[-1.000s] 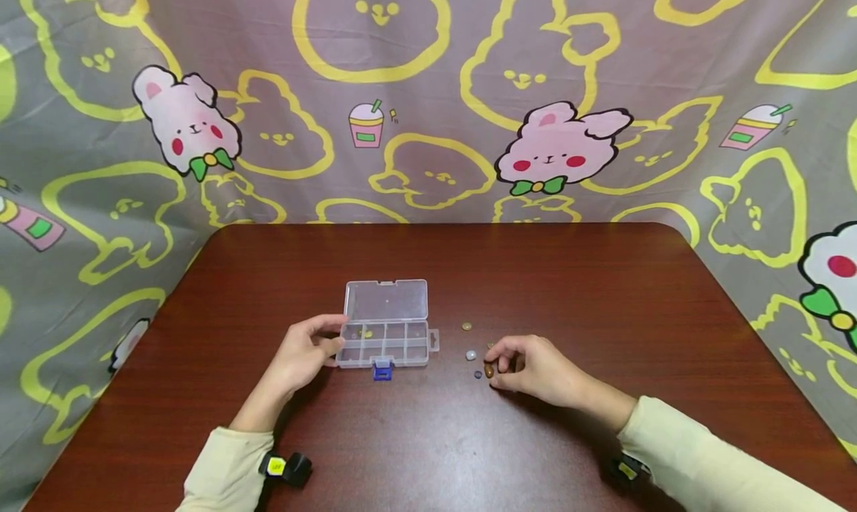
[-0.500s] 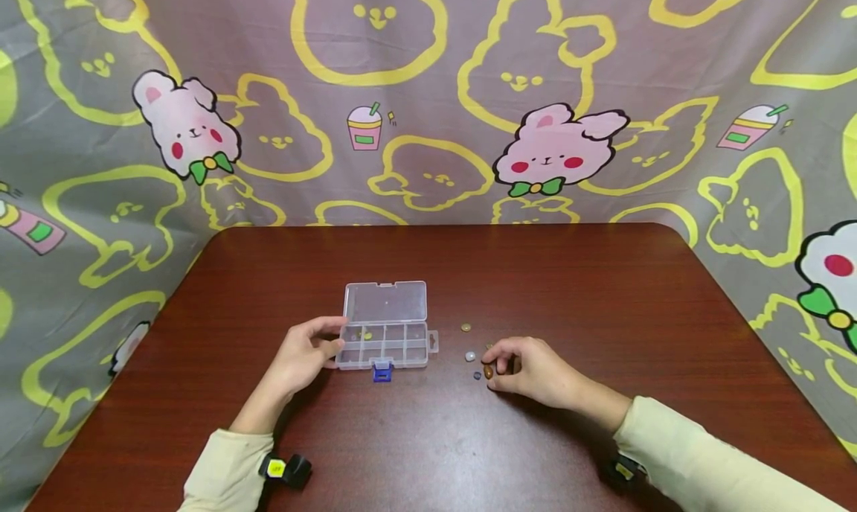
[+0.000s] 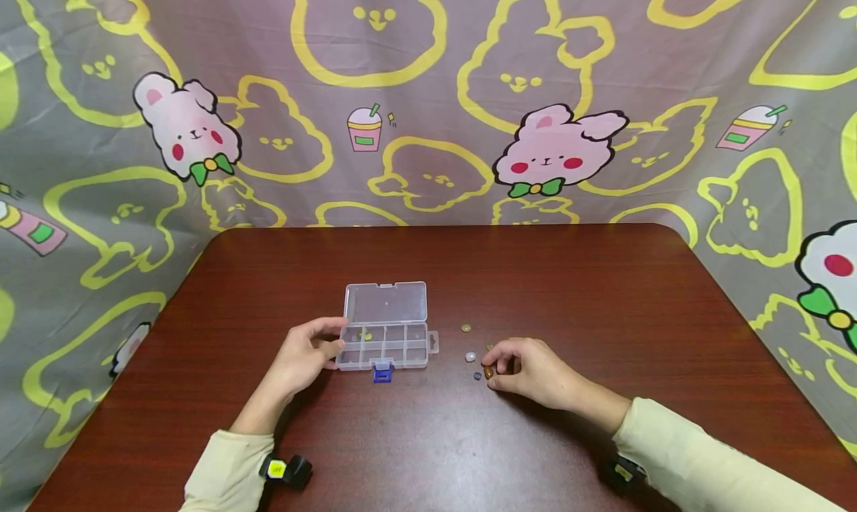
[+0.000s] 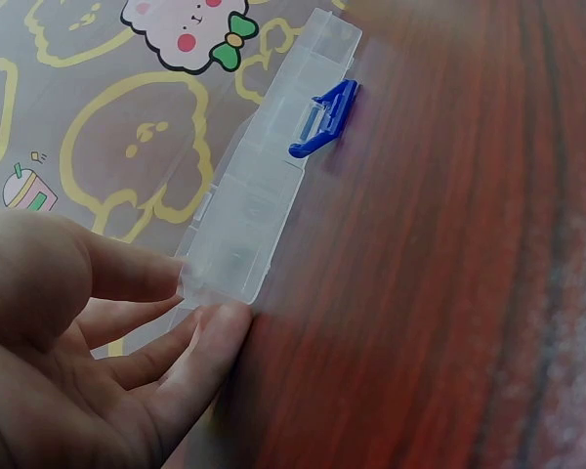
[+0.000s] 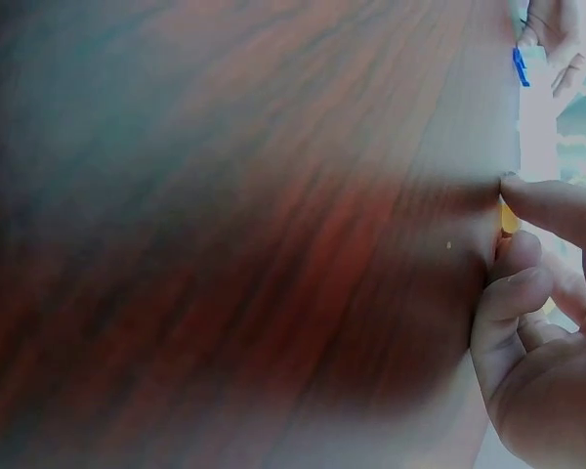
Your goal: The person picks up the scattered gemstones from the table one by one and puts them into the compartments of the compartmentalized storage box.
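Cloth printed with rabbits and drink cups hangs behind and to both sides of a reddish-brown table. Two pale sleeves come in from the near side.

Left of the table's middle sits a clear plastic box, its lid raised at the back and its inside divided into two rows of compartments. The left hand grips the box's left end between thumb and fingers. The right hand, well apart from the box, has its fingers bent, thumb and forefinger pinching a brown stone low at the table. A black strap-on camera is on the left wrist.

At the box's front, a blue latch hangs open. The brown stone shows between the fingertips; just beside it lie a whitish stone and, smaller, a yellowish button farther back and a dark bead. Tiny yellow bits sit in the back row, toward the left end.

Over the last second almost nothing has moved: both hands keep their places, so the brown stone seems held but not yet lifted clear, and the box's contents look the same.
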Action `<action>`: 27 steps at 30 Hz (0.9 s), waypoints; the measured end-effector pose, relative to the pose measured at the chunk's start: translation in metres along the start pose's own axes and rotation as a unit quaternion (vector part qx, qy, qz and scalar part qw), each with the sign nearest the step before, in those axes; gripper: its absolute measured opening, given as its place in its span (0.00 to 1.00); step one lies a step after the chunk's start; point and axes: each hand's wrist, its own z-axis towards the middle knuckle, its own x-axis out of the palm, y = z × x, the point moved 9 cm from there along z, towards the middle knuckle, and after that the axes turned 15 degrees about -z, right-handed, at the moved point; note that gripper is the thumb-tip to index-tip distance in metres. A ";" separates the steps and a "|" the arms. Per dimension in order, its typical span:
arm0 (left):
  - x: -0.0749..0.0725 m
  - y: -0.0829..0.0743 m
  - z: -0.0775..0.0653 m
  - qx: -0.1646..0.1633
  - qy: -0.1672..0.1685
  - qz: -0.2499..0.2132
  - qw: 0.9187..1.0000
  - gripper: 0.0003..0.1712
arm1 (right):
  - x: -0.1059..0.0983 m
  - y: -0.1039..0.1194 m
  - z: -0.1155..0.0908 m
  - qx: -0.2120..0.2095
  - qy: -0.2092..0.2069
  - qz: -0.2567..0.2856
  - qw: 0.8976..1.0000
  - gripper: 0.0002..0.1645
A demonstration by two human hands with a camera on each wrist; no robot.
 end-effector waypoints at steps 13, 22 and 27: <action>0.000 0.000 0.000 -0.001 0.000 0.000 1.000 0.21 | 0.000 0.001 0.000 -0.009 -0.012 -0.005 1.000 0.13; 0.000 0.000 0.000 -0.002 0.000 -0.002 1.000 0.21 | -0.001 0.001 -0.001 -0.008 -0.014 -0.002 1.000 0.13; 0.000 0.001 0.000 -0.005 0.000 -0.002 1.000 0.21 | -0.001 0.001 -0.001 -0.008 -0.015 -0.002 1.000 0.12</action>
